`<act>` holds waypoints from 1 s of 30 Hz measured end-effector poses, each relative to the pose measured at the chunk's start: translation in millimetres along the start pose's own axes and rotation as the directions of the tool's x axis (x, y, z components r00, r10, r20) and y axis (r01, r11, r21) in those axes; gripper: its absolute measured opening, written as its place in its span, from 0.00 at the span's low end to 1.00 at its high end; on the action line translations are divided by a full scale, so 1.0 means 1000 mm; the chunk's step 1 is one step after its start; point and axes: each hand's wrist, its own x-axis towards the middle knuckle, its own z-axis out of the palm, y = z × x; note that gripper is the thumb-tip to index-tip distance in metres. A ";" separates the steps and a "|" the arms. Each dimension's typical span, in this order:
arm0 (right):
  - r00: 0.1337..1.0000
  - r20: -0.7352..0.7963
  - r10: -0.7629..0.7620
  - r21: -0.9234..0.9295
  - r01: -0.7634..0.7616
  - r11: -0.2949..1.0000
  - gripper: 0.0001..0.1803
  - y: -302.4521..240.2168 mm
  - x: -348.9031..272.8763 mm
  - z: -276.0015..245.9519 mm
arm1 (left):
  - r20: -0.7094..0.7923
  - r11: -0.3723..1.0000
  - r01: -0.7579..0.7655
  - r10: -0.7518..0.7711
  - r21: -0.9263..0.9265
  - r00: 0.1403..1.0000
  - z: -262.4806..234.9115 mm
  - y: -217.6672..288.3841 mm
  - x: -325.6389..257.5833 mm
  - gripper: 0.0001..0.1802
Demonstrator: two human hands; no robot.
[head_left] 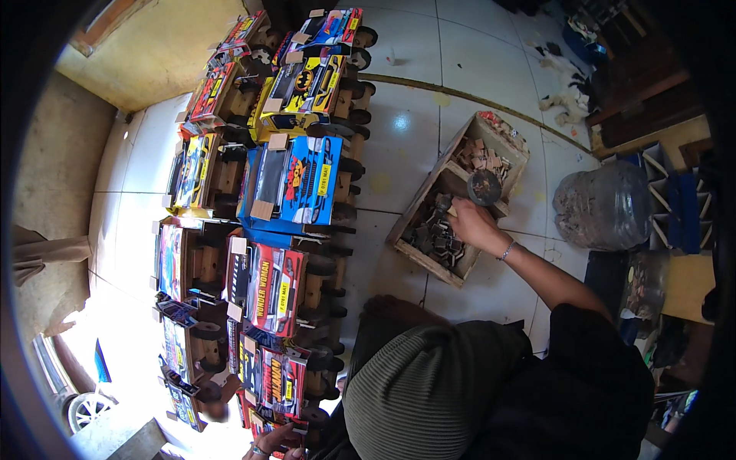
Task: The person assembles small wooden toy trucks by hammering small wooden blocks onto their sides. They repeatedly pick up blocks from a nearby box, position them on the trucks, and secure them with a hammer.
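Observation:
My right hand (473, 225) reaches into a wooden box (399, 235) on the tiled floor. Its fingers close around the pale handle of what looks like a hammer (443, 202) with a dark head. Bent metal pieces (441, 239) fill the compartment beneath, and small wooden blocks (481, 157) lie in the far one. A round dark tin (484, 186) sits beside the hand. At the lower edge, my left hand (274, 441) has its fingers bent against the end of a red toy truck (264, 423); the picture's rim partly cuts it off.
Colourful toy trucks (295, 188) with dark wheels stand in two long rows on the left. A large clear plastic container (598, 205) lies to the right. A black-and-white cat (567, 88) rests far right. Dark ribbed fabric (429, 391) hides the near floor.

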 end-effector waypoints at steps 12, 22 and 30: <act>0.995 0.045 -0.088 -0.129 0.093 0.987 0.10 0.002 0.014 0.008 | 0.026 0.999 0.052 -0.052 0.005 0.998 -0.004 0.005 -0.001 0.22; 0.995 -0.005 -0.097 -0.109 0.096 0.989 0.10 0.002 0.002 0.012 | 0.017 0.998 -0.043 0.044 -0.037 0.999 -0.002 -0.001 -0.001 0.22; 0.994 -0.061 -0.085 -0.050 0.082 0.995 0.12 -0.020 -0.013 -0.010 | 0.013 0.989 -0.141 0.141 0.046 0.990 -0.004 -0.004 -0.006 0.22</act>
